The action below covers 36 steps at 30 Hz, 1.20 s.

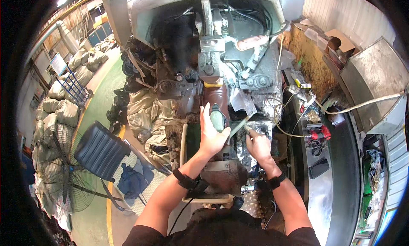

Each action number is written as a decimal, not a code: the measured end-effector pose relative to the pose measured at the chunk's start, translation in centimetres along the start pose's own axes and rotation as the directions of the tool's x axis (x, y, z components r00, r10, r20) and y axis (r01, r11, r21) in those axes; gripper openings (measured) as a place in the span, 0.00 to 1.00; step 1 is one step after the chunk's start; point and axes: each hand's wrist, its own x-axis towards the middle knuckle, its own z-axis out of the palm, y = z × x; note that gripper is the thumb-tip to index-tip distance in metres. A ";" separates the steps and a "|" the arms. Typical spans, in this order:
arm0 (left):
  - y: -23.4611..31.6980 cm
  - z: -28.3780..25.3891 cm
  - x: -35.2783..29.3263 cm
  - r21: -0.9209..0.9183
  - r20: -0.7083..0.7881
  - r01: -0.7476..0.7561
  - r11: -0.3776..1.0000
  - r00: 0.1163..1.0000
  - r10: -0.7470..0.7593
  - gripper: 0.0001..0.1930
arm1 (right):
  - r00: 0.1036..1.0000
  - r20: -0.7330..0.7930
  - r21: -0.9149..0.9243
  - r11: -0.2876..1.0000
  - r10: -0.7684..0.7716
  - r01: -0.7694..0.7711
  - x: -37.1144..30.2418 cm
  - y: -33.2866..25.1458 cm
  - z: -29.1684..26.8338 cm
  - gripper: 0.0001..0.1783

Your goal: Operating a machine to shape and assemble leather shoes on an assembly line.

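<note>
In front of the machine, a pale green oval piece with a dark rim (217, 119) sits at the near end of a brown rounded form (216, 99). My left hand (210, 137) cups this piece, fingers along its left side and thumb across its near edge. My right hand (258, 144) is closed round the short, light handle of a slim tool (247, 128), whose kind I cannot make out. A pale greenish strip (239, 126) slants between the two hands; whether it belongs to the tool is unclear. Both wrists wear black bands.
The machine (211, 46) rises ahead with metal arms and hoses. At right, a bench (321, 195) bears a phone (318, 167), scissors (316, 148) and a red power tool (321, 133). A black chair (102, 148) and a caged fan (68, 169) stand left, near several sacks (67, 112).
</note>
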 end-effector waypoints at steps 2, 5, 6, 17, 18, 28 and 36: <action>-0.3 0.1 -0.3 -0.007 0.005 0.001 1.000 1.000 -0.001 0.53 | 1.000 0.015 -0.023 1.000 0.001 -0.001 -0.1 -0.2 -0.3 0.09; -0.9 0.1 -0.3 -0.071 0.029 0.006 0.997 1.000 -0.004 0.53 | 0.999 -0.022 0.031 0.999 0.042 -0.042 -0.2 -0.2 -0.4 0.10; -0.9 0.1 -0.3 -0.087 0.036 0.020 0.996 0.999 -0.017 0.53 | 0.999 -0.024 0.033 0.998 0.048 -0.047 -0.3 -0.1 -0.3 0.10; -1.4 0.2 -0.3 -0.126 0.041 0.026 0.992 0.999 -0.021 0.53 | 0.997 -0.067 0.159 0.987 0.040 -0.029 -0.1 0.4 0.1 0.12; -1.4 0.2 -0.3 -0.126 0.042 0.030 0.992 0.999 -0.025 0.53 | 0.997 -0.067 0.158 0.987 0.040 -0.029 -0.1 0.3 0.1 0.12; -1.4 0.1 -0.5 -0.134 0.037 0.022 0.991 0.999 -0.017 0.53 | 0.999 -0.025 0.049 0.998 0.049 -0.048 -0.2 0.7 0.5 0.12; -1.3 0.0 -0.6 -0.144 0.040 0.024 0.989 0.999 -0.018 0.53 | 0.998 -0.028 0.070 0.996 0.054 -0.052 -0.2 0.3 0.2 0.11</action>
